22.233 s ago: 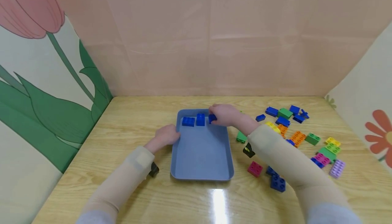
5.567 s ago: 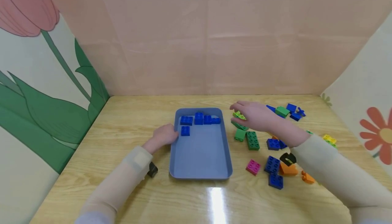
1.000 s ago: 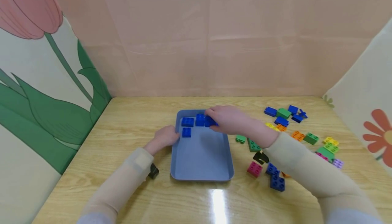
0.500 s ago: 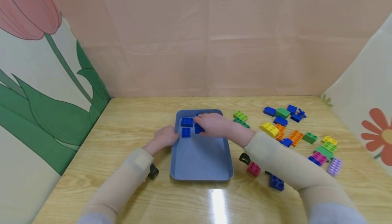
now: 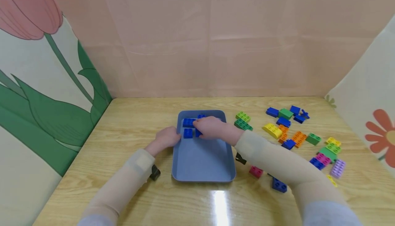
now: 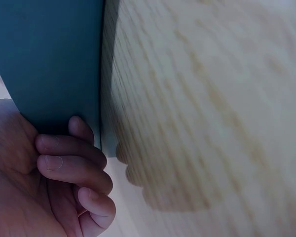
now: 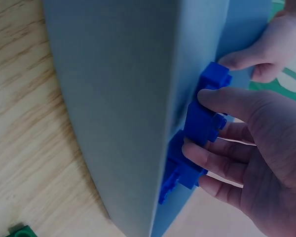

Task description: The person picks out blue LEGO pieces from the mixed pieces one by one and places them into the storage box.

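My left hand (image 5: 167, 136) grips the left rim of the blue-grey tray (image 5: 203, 164); in the left wrist view its fingers curl against the tray's outer wall. Inside the tray, my right hand (image 5: 213, 128) pinches a blue toy brick (image 7: 198, 122) between thumb and fingers. Just left of the pinched brick sits a small blue brick (image 5: 188, 133). Behind that one lies a longer blue brick (image 5: 188, 122), and another blue brick (image 5: 201, 116) shows at the tray's far end. My right hand hides most of the back row's right side.
Loose bricks spread over the table right of the tray: a dark green brick (image 5: 243, 124), a yellow curved brick (image 5: 272, 130), an orange brick (image 5: 298, 139), a pink brick (image 5: 256, 171), a dark blue brick (image 5: 279, 185) and several others. A wall panel (image 5: 213, 47) stands behind the table.
Over the last second my right hand has carried the blue brick from the tray's back right leftward and nearer. Bricks have been added to the tray since the oldest frame. My left hand stays put.
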Demonstrator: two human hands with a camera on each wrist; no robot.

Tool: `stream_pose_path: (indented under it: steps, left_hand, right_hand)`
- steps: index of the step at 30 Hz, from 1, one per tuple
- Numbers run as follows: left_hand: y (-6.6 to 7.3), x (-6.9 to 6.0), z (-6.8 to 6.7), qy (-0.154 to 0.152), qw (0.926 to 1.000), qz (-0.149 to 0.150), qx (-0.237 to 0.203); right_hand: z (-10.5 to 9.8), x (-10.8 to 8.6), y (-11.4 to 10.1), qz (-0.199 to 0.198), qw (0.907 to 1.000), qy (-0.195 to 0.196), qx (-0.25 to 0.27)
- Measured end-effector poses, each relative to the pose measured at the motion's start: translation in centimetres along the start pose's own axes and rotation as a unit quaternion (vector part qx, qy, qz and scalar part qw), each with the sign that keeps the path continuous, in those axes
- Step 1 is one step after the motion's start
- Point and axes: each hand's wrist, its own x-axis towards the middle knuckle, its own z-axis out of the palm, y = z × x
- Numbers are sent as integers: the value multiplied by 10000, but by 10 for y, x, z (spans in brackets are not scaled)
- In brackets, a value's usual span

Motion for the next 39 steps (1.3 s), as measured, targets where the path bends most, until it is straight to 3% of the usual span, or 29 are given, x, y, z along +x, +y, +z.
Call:
stream_pose_path:
  steps: [6,19,24,29,35,39]
  left_hand:
    - [-1,2,1,-21,10000,6,-6]
    - [-2,4,0,-34,10000,69,14]
    - [-2,3,1,20,9999,98,25]
    - [0,1,3,-15,10000,50,-4]
    - [1,-1,1,67,9999,108,0]
    - [0,-1,2,102,9998,169,27]
  right_hand:
    - [4,6,-2,15,9996,-241,-138]
    - [5,8,-3,93,9995,-249,-191]
    - [1,0,-2,-31,9998,138,-114]
    - [-14,-20,3,-104,9974,702,104]
    - [-38,-49,17,-9,9900,1291,573]
    - [-49,-69,27,205,9875,1457,567]
